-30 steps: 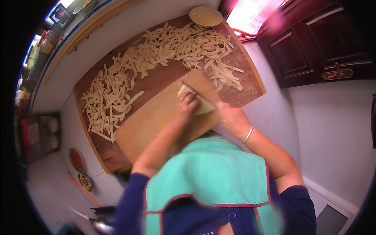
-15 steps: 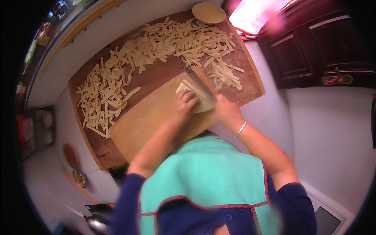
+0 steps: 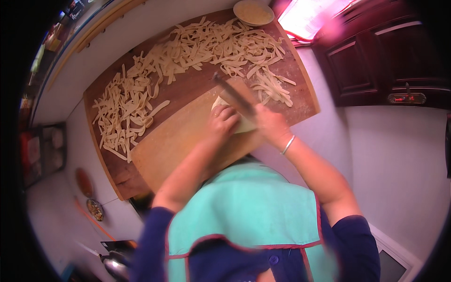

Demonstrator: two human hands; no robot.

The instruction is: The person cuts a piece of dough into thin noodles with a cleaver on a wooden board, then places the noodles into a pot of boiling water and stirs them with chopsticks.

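My right hand (image 3: 272, 125) is closed round the handle of a knife (image 3: 238, 97). Its long blade, a little blurred, points away to the far left over a folded sheet of pale dough (image 3: 246, 126). Whether the edge touches the dough I cannot tell. Curled fingers of my left hand (image 3: 223, 122) press the dough down just left of the blade. The dough lies on a light wooden cutting board (image 3: 164, 146), partly hidden by my hands and the knife. Cut flat noodles (image 3: 199, 47) are spread in loose heaps beyond and left of the board.
Under the cutting board is a larger dark wooden board (image 3: 123, 180). A bowl of pale yellow grain or meal (image 3: 253, 13) stands at its far edge. Dark red cabinet doors (image 3: 376, 61) are at the right, and a wooden rail (image 3: 101, 32) runs along the far left.
My right hand has moved slightly away and left with the knife, and the blade looks raised and tilted over the dough. My left hand stays on the dough.
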